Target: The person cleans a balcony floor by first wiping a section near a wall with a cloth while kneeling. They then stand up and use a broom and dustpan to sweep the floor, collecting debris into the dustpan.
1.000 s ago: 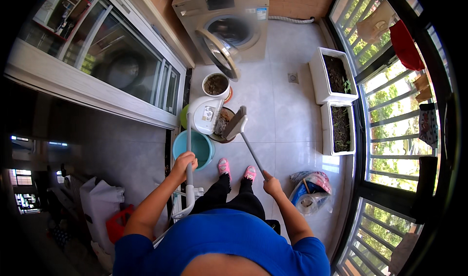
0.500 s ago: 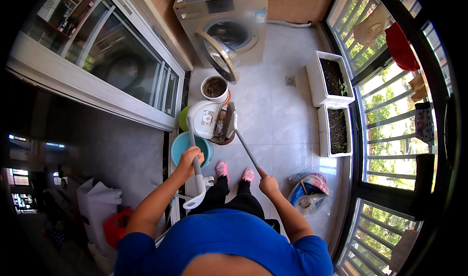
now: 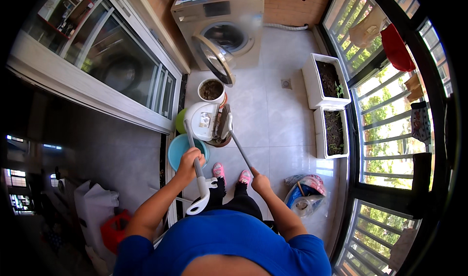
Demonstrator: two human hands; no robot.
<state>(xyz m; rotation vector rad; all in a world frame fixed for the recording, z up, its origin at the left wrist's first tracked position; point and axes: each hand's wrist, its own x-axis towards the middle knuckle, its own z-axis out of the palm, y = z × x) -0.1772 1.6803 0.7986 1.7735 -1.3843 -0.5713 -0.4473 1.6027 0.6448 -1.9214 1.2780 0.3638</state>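
Stance: person stands on the tiled floor [image 3: 287, 125] of a narrow balcony, pink shoes just behind the work area.

L hand [image 3: 189, 158]: fingers wrapped fully round the grey handle of the white dustpan [image 3: 204, 121], grip near the upper part of the shaft; white hang-loop end sticks out below the fist. Pan itself sits ahead of the feet, tilted up, partly over a blue basin [image 3: 178, 151] and touching or just beside a dark round pot; exact contact not clear.

R hand [image 3: 261, 182]: closed round the top of the thin broom handle [image 3: 240, 149]. Broom head [image 3: 224, 122] is at the pan mouth, bristles against or just inside it.

Nearby: white pot of soil [image 3: 211, 89] just beyond the pan; washer [image 3: 222, 29] w/ door open at the far end; two white planters [image 3: 325, 81] along the railing on the R; bags on the floor by the R foot.

Technique, judged from this frame:
- Keep pan lip flat to the floor, else fine soil slips under.
- Short strokes w/ broom, pulling toward pan; long handle gives little control at the head.
- Hold pan steady w/ L hand, avoid tipping it toward the basin until debris is well inside.
- Mind the washer door and the soil pot when swinging the handle.
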